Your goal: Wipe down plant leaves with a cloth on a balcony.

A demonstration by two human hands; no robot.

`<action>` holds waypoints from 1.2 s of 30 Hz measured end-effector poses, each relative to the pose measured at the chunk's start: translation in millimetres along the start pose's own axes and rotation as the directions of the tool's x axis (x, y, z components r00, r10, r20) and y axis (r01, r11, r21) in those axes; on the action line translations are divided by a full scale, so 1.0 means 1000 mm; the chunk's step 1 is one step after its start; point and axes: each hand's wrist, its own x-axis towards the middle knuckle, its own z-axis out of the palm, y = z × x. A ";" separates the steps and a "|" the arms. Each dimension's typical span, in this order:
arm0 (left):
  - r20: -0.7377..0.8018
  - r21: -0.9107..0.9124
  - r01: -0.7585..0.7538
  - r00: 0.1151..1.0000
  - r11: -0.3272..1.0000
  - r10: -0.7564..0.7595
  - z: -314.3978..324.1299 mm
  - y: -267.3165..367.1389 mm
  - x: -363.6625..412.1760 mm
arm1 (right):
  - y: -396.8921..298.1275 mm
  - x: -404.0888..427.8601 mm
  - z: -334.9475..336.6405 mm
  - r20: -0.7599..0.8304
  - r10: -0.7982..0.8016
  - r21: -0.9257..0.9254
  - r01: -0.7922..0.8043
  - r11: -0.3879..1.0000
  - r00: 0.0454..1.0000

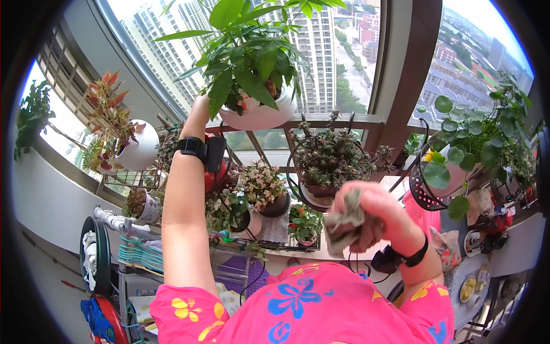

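Note:
My left arm reaches up to a white ribbed flowerpot [262,112] that holds a leafy green plant [258,60]. Leaves cover most of my left hand [201,106] at the pot's left side, so its fingers and grip are hidden. A crumpled, dirty grey cloth [341,225] is bunched in my right hand [374,210], which is slightly blurred. That hand is in front of a hanging pot with a dense, small-leaved plant [335,159], below and right of the white pot. Both wrists wear black straps with devices.
Metal railing [318,120] and window frames run behind the pots. On the left are a white pot with reddish foliage [139,146] and a rack with turquoise hangers [139,253]. A round-leaved plant [455,163] hangs at right. Several potted flowers [262,185] stand below.

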 end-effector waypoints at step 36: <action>0.274 0.243 0.060 0.953 0.968 -0.128 0.001 0.049 -0.011 | -0.076 0.243 -0.070 -0.079 0.358 0.437 -0.291 0.851 0.930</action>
